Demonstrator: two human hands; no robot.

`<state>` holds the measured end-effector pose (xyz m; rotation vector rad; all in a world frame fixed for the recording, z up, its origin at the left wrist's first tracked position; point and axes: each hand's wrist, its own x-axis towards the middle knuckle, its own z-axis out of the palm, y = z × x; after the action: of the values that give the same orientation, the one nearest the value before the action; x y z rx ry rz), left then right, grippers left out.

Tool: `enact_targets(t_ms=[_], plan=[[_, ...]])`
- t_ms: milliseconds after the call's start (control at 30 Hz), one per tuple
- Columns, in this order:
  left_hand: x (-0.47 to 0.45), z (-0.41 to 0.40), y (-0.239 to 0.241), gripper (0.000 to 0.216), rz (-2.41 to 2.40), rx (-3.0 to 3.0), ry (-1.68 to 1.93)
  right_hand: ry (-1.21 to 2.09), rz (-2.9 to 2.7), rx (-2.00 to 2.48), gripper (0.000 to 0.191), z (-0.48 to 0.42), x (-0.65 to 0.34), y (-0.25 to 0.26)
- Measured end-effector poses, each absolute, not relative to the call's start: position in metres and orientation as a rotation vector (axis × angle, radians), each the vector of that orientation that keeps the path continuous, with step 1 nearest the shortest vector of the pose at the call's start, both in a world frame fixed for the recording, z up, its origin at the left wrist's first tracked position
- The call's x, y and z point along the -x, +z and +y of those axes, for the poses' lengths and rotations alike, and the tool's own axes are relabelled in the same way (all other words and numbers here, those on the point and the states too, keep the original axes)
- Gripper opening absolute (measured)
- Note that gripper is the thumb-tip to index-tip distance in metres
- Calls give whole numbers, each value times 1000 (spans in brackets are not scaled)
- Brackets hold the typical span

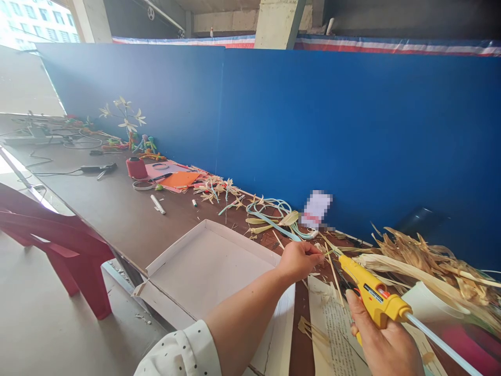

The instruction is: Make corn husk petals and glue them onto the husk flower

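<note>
My right hand (385,342) is wrapped round the handle of a yellow hot glue gun (371,292), with a long white glue stick (442,342) coming out of its back end. The gun's nozzle points up and left, toward my left fingertips. Fingers pinched, my left hand (299,259) holds a thin pale-green strip (329,253) close to the nozzle; its exact kind is too small to tell. Behind that hand lie a coil of light-blue cord (274,211) and pale husk pieces (290,218). Dry corn husks (426,256) are piled to the right.
An open white cardboard tray (211,256) lies left of my arm. A printed sheet (336,329) and a white cup (434,303) are near the gun. Husk flowers (127,124), a red thread spool (136,168) and orange paper (180,179) stand further left. A red chair (78,250) is beside the table.
</note>
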<state>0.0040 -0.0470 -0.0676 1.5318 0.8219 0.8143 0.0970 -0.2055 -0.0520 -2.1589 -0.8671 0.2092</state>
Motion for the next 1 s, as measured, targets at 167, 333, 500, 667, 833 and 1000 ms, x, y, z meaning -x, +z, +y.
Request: enact_targets(t_ms=[167,333,500,667,833,1000], plan=[[-3,-48,-65,18,813,-1514,809,199,-886,2149,55,-206,-97,-54],[-2,-49,-64,19,813,-1510,800,248,-917,2181,55,-206,-94,-51],[-2,-49,-63,19,822,-1506,803,247,-858,2188,56,-206,-94,-51],[-2,-48,-63,19,840,-1520,786,239,-845,2146,55,-206,-102,-59],[-4,-47,-65,20,829,-1514,785,246,-843,2195,57,-205,-101,-59],[-4,-47,-65,20,827,-1512,791,238,-857,2181,57,-203,-92,-49]])
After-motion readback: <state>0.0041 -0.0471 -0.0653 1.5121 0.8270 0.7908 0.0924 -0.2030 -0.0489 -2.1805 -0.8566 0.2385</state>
